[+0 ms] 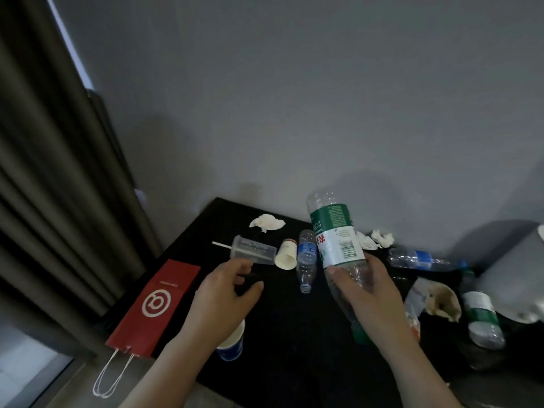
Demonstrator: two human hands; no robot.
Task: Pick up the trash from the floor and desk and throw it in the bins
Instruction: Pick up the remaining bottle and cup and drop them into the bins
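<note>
The black tabletop (288, 343) is strewn with trash, so by my judgement the clearing has hardly begun. Largest is the red paper bag (157, 307) lying flat at the left edge, its string handles hanging off. The right hand (365, 293) is closed around the neck end of a large green-labelled plastic bottle (335, 234), lifted clear of the surface with its base pointing up; this looks like the one piece on its way out. A second green-labelled bottle (482, 319) lies at the far right, a blue-labelled bottle (424, 259) behind it, and a small uncapped blue-labelled bottle (307, 260) in the middle. A clear lidded cup with a straw (253, 251) lies on its side; the left hand (226, 293), fingers loosely spread and holding nothing, reaches toward it. Beside it lies a tipped white paper cup (286, 256), and a blue paper cup (232, 343) stands under the left wrist. Crumpled tissues (266, 222) sit near the wall. No bins can be clearly made out.
</note>
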